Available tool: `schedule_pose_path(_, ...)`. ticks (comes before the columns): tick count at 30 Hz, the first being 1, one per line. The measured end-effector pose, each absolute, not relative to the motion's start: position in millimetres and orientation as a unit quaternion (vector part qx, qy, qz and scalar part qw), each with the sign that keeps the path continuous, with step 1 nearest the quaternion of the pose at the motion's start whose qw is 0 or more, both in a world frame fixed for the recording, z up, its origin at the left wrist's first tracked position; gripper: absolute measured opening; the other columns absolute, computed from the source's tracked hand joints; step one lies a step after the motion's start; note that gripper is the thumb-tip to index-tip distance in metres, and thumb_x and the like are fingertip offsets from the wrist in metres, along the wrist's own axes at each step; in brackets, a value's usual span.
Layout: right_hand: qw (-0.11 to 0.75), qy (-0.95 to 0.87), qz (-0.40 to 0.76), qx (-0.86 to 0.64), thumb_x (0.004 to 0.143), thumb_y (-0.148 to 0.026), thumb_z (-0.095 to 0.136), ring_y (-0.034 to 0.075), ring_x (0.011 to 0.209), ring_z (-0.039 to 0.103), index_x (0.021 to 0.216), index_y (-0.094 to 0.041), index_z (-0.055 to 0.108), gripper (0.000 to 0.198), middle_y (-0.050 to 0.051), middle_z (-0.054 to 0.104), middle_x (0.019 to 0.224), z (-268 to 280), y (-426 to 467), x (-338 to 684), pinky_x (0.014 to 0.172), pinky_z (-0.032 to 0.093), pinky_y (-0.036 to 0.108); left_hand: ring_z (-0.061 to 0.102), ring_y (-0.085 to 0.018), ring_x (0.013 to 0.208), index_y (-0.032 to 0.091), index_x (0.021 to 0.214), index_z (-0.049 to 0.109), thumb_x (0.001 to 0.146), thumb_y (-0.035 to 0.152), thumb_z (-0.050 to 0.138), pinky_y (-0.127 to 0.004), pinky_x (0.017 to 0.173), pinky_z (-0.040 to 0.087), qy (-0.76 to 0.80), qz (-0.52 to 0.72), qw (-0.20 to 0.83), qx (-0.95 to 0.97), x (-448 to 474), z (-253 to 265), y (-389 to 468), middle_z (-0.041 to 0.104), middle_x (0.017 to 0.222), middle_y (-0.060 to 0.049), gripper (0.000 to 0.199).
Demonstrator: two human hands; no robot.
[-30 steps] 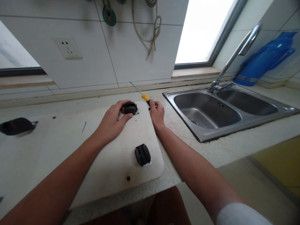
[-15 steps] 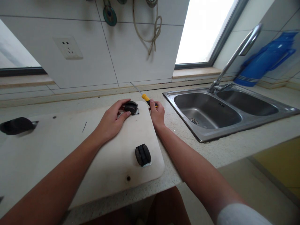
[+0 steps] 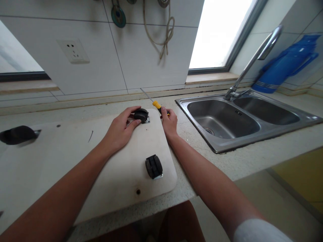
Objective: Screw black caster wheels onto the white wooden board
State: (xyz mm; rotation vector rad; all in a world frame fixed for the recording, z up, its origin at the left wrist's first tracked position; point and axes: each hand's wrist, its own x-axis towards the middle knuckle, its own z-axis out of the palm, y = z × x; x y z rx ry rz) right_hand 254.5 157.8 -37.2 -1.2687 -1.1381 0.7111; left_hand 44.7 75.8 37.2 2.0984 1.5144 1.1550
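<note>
My left hand (image 3: 123, 129) grips a black caster wheel (image 3: 141, 115) by its sides, at the far right corner of a white board (image 3: 126, 168). A bit of the caster's metal plate shows against the board. Just past the board's right edge, my right hand (image 3: 169, 122) is closed around the black and yellow handle of a screwdriver (image 3: 156, 105). Its shaft points up and left toward the wall, away from the caster. Nearer to me, a second caster (image 3: 153, 166) stands on the board, with a dark hole (image 3: 138, 191) close by.
Another black caster (image 3: 19, 135) sits on the board's left part. The board lies on a speckled countertop (image 3: 194, 134). To the right are a double steel sink (image 3: 214, 144), a tall faucet (image 3: 252, 64) and a blue thermos jug (image 3: 290, 64). A tied cord (image 3: 168, 33) hangs on the wall.
</note>
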Motion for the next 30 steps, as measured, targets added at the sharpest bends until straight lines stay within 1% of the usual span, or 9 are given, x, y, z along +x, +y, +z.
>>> schedule_pose_path(7, 0.603, -0.490, 0.307, -0.550, 0.109, -0.065, 0.065, 0.019, 0.083, 0.070, 0.101, -0.020, 0.075, 0.047, 0.001, 0.075, 0.085, -36.1, 157.4, 253.4, 0.087, 0.054, 0.036, 0.078, -0.030, 0.120, 0.022, 0.156, 0.069, 0.102, 0.039, 0.066, -0.046, 0.111, 0.062, 0.524, 0.400, 0.151, 0.737, 44.2, 36.9, 75.8, 0.080, 0.143, -0.012, 0.056)
schedule_pose_path(12, 0.603, -0.491, 0.305, -0.550, 0.110, -0.063, 0.066, 0.019, 0.084, 0.070, 0.098, -0.020, 0.074, 0.045, 0.000, 0.074, 0.084, -36.5, 157.8, 253.3, 0.089, 0.055, 0.036, 0.077, -0.031, 0.125, 0.021, 0.155, 0.070, 0.102, 0.038, 0.066, -0.048, 0.115, 0.060, 0.523, 0.402, 0.152, 0.736, 44.3, 36.4, 75.7, 0.080, 0.145, -0.013, 0.056)
schedule_pose_path(16, 0.603, -0.490, 0.304, -0.552, 0.111, -0.064, 0.066, 0.018, 0.084, 0.070, 0.101, -0.020, 0.074, 0.046, 0.000, 0.073, 0.084, -36.3, 158.2, 253.9, 0.091, 0.057, 0.037, 0.076, -0.031, 0.125, 0.021, 0.154, 0.070, 0.102, 0.038, 0.067, -0.049, 0.117, 0.059, 0.520, 0.405, 0.151, 0.736, 44.0, 36.2, 75.5, 0.079, 0.145, -0.012, 0.055)
schedule_pose_path(20, 0.602, -0.489, 0.303, -0.553, 0.111, -0.065, 0.066, 0.018, 0.084, 0.070, 0.101, -0.019, 0.075, 0.048, 0.000, 0.073, 0.084, -36.2, 158.4, 254.4, 0.091, 0.058, 0.037, 0.076, -0.031, 0.124, 0.021, 0.153, 0.070, 0.102, 0.038, 0.068, -0.046, 0.112, 0.061, 0.519, 0.407, 0.155, 0.735, 44.4, 36.7, 75.2, 0.079, 0.145, -0.012, 0.054)
schedule_pose_path(25, 0.604, -0.488, 0.303, -0.552, 0.110, -0.068, 0.066, 0.018, 0.084, 0.070, 0.100, -0.020, 0.075, 0.050, 0.000, 0.073, 0.085, -37.2, 158.8, 254.7, 0.091, 0.058, 0.037, 0.076, -0.030, 0.119, 0.021, 0.152, 0.071, 0.101, 0.040, 0.069, -0.044, 0.105, 0.063, 0.522, 0.406, 0.156, 0.733, 44.4, 37.1, 75.2, 0.080, 0.140, -0.011, 0.055)
schedule_pose_path(30, 0.603, -0.489, 0.301, -0.553, 0.110, -0.065, 0.066, 0.017, 0.084, 0.069, 0.100, -0.019, 0.075, 0.048, 0.001, 0.073, 0.086, -38.2, 159.4, 254.5, 0.089, 0.057, 0.036, 0.076, -0.030, 0.115, 0.022, 0.152, 0.071, 0.100, 0.041, 0.070, -0.043, 0.100, 0.063, 0.525, 0.405, 0.159, 0.732, 44.2, 37.1, 75.3, 0.081, 0.138, -0.011, 0.055)
